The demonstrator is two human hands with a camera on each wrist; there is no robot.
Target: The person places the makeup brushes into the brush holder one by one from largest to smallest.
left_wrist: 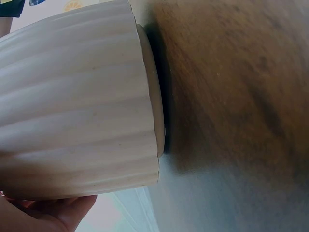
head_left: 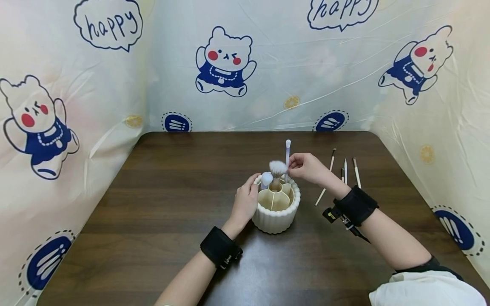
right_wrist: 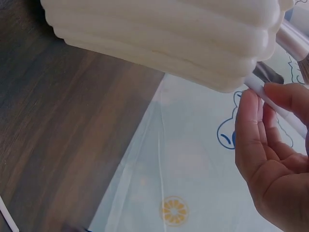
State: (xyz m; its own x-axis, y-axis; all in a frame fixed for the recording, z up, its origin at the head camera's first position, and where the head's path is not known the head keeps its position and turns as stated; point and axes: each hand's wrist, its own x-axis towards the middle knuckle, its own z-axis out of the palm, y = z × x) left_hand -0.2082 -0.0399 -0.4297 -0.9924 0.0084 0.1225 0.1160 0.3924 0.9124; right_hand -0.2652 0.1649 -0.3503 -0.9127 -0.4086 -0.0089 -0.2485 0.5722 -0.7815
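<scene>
While right hand (head_left: 308,169) pinches thin brush (head_left: 288,149) upright at far right of cup (head_left: 274,220) and left hand (head_left: 246,199) grips cup's left side, skewed push could bump fluffy brush (head_left: 277,168).

Upright holder (head_left: 274,221) and slim brush (head_left: 287,154)
The cream holder, round with ribbed walls, a beaded rim and dividers forming rounded compartments, stands on the worktop (head_left: 153,212). The pale lavender brush stands nearly vertical at its far right side, small white tip uppermost, pinched by the right fingers (right_wrist: 248,116); which compartment its lower end meets cannot be told.
</scene>
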